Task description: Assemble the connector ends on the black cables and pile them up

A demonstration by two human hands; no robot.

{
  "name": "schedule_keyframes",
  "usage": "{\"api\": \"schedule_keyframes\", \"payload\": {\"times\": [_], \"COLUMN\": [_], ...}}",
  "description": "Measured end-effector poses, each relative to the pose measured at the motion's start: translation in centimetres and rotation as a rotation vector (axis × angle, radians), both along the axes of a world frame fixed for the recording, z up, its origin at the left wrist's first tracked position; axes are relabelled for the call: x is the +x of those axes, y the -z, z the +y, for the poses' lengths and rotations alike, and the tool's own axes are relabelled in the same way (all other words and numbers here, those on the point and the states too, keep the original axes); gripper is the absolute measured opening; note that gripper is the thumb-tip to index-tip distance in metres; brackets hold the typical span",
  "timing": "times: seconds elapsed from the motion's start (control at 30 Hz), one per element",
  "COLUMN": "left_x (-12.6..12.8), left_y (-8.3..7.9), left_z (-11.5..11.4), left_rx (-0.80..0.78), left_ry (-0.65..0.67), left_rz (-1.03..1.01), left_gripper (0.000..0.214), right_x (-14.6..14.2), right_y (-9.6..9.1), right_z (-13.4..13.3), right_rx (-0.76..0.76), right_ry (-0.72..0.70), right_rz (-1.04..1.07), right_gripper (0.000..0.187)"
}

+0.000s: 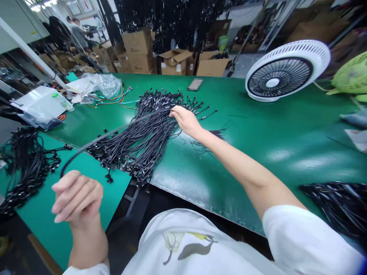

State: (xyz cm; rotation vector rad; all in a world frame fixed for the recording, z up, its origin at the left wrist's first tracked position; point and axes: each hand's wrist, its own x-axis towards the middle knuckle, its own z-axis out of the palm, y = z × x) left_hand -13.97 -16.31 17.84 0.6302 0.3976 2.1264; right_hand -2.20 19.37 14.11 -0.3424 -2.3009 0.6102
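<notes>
1. Green covers the big table (258, 126), and it is shiny.
2. A big pile of black cables (140, 141) lies on the table, in front of the person. Some cable ends hang over the near edge.
3. The right hand (186, 120) is stretched out over the far side of that pile. Its fingers are bent down and close together, and they touch the top of the cables. It is not clear if they are squeezing one.
4. The left hand (76, 198) is held up near the person's body. Its fingers are curled shut around one end of a single black cable (114, 129).
5. This cable is up in the air. It bends up from the left hand, goes over the pile, and ends at the right hand's fingertips.
6. Under the left hand is a lighter green table (40, 217). A second heap of black cables (23, 168) lies on its left side.
7. A third heap of black cables (338, 206) lies at the right, near the person's arm.
8. A white fan (286, 70) leans on the far right of the big table.
9. Coloured wires (114, 100) and a clear plastic bag (109, 84) lie at the far left.
10. Brown cardboard boxes (139, 42) stand behind the table.
</notes>
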Motion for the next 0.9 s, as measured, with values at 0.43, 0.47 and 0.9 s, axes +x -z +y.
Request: {"api": "schedule_keyframes", "payload": {"times": [0.43,0.47,0.9], "left_x": [-2.1,-1.3,8.3], "left_y": [-1.1,-0.8,6.7], "left_z": [-1.5,-0.4,10.1], "left_rx": [-0.16,-0.285,-0.744], "left_ry": [-0.461,-0.514,0.554], "left_rz": [0.257,0.435,0.722], "left_gripper": [0.013,0.024,0.035], "right_x": [9.9,11.0,17.2], "right_y": [-2.6,-1.0,0.9], "right_z": [-2.1,-3.7,-6.1], "right_rx": [0.382,0.413,0.195], "right_ry": [0.081,0.016,-0.026], "right_rz": [-0.415,-0.533,-0.542], "right_gripper": [0.038,0.035,0.033]}}
